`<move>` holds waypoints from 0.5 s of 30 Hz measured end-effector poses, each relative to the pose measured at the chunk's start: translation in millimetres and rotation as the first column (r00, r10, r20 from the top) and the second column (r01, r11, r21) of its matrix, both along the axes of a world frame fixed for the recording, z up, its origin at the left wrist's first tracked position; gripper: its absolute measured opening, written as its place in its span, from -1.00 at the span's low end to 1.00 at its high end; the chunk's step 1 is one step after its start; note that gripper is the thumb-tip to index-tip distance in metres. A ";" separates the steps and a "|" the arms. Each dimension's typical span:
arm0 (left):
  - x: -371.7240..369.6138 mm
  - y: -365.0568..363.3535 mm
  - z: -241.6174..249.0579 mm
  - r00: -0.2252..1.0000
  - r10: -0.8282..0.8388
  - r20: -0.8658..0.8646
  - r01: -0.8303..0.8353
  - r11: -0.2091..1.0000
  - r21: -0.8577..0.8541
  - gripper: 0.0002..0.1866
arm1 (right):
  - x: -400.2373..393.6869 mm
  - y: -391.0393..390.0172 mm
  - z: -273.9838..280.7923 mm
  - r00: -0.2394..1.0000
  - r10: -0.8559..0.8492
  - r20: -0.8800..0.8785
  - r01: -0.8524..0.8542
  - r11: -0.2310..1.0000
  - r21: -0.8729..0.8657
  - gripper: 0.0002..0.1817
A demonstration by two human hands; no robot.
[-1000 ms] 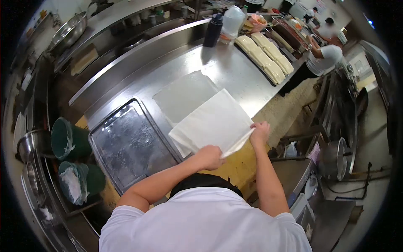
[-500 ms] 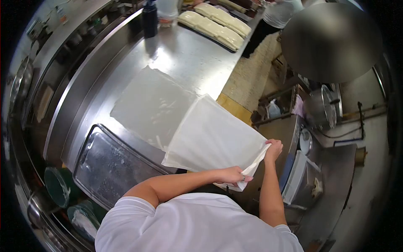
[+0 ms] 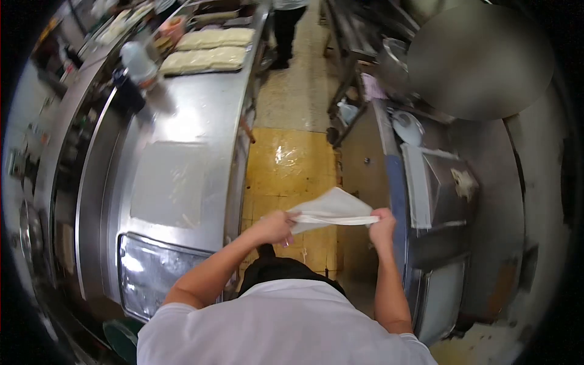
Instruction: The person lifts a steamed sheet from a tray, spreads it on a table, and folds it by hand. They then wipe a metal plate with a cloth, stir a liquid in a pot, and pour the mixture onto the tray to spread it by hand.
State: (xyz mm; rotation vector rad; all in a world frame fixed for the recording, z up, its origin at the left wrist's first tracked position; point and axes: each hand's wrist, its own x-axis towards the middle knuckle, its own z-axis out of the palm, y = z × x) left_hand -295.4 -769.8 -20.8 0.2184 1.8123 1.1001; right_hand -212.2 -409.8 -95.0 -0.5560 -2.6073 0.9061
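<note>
Left hand [image 3: 272, 229]: grip clamped on one end of the cloth [image 3: 334, 205]
Right hand [image 3: 382, 226]: clamped on the other, likely keeping its edge taut
Cloth: above the floor [image 3: 292, 161], beside the table [image 3: 210, 118]

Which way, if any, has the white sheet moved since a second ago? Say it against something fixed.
Yes: the white sheet has moved right, off the steel table whose edge it overlapped, and is now above the aisle floor.
</note>
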 end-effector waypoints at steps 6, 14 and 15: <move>46.1 92.0 -22.0 0.874 0.436 0.215 -0.476 0.677 0.562 -0.62 | 146.4 -9.3 16.1 0.856 0.376 0.355 -0.103 0.796 -0.596 -0.15; 183.2 277.8 49.6 0.908 -0.383 0.168 0.132 0.644 0.753 -0.64 | 222.3 45.2 48.6 0.963 0.261 -0.063 -0.266 0.958 -0.109 -0.15; 187.2 292.6 74.0 0.880 -0.458 0.127 0.188 0.581 0.792 -0.61 | 241.1 43.8 53.4 0.979 0.107 -0.173 -0.182 0.841 -0.510 -0.37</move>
